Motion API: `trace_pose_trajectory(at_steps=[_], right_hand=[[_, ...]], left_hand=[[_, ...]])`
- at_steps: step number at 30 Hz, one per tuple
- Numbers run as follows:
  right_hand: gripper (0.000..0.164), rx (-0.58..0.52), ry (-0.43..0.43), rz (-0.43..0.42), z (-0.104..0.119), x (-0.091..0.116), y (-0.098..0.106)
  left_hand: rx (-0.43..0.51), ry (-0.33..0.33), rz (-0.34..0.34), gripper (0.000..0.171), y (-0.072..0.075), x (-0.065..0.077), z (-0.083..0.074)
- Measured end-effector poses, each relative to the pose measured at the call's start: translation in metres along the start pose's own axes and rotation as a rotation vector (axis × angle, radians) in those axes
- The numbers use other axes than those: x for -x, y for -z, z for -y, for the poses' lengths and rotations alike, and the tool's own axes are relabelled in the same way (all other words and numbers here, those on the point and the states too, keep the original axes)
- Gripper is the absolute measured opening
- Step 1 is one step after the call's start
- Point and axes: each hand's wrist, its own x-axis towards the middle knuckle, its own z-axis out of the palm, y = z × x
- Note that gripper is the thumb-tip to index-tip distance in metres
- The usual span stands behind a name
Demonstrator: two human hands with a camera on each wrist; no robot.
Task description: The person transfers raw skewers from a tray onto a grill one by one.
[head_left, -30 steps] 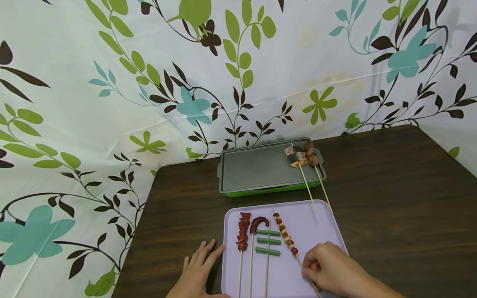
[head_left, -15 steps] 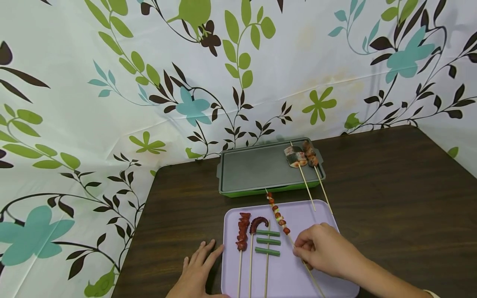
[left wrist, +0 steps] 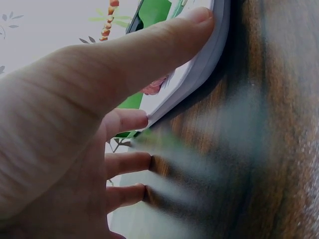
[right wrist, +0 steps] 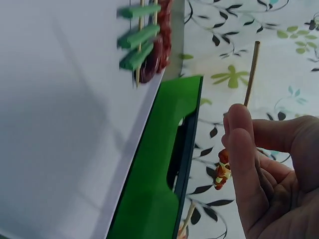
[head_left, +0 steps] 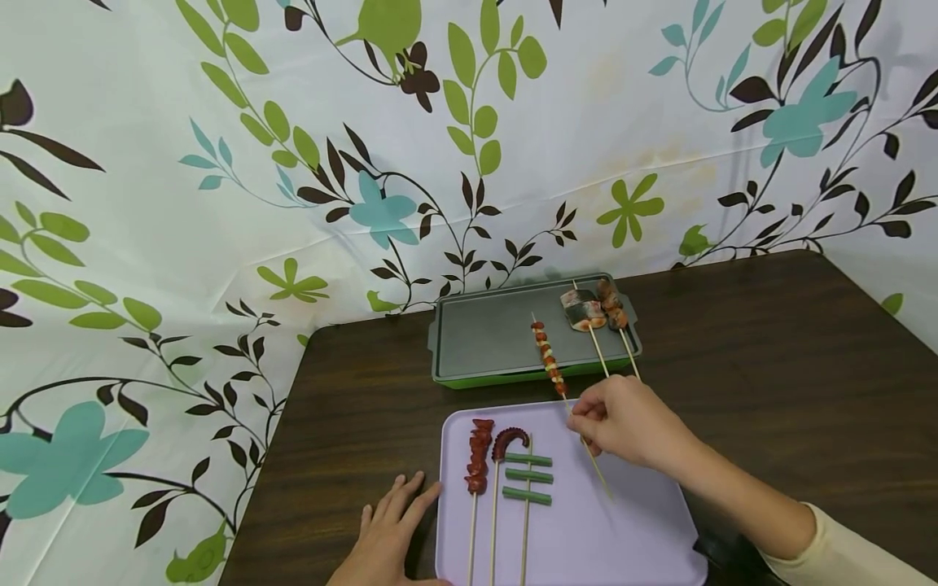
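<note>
Six skewers (head_left: 548, 358), two hands (head_left: 630, 422), one tray (head_left: 630, 537)

Left hand (head_left: 388, 533) down at the left edge of the tray (head_left: 579, 537), fingers spread wide, thumb reaching over the rim. And here's the right hand (head_left: 623, 419), up by the tray's far right corner, thumb and fingertips pinched! The right forearm (head_left: 740, 492) slants across the tray's right side, pale sleeve (head_left: 835, 553) behind.
</note>
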Motion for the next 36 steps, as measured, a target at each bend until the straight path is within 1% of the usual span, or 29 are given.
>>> trace_pose_trajectory(at_steps=[6,14,19,28,36], right_hand=[[0.012,-0.004,-0.053,-0.034,-0.009,-0.021,0.006],[0.019,0.033,-0.074,-0.073,-0.02,-0.042,0.012],[0.024,0.044,-0.066,-0.087,-0.022,-0.048,0.013],[0.029,0.123,-0.047,-0.129,-0.023,-0.056,0.013],[0.024,0.181,-0.035,-0.164,-0.025,-0.061,0.011]], left_hand=[[-0.007,-0.008,0.009,0.108,0.002,0.001,-0.001],[-0.007,-0.007,0.003,0.108,0.001,0.002,0.0],[-0.016,-0.017,0.005,0.107,0.0,0.002,0.0],[-0.022,-0.01,0.022,0.108,0.003,0.001,0.0],[-0.012,0.004,0.021,0.108,0.004,0.0,0.0]])
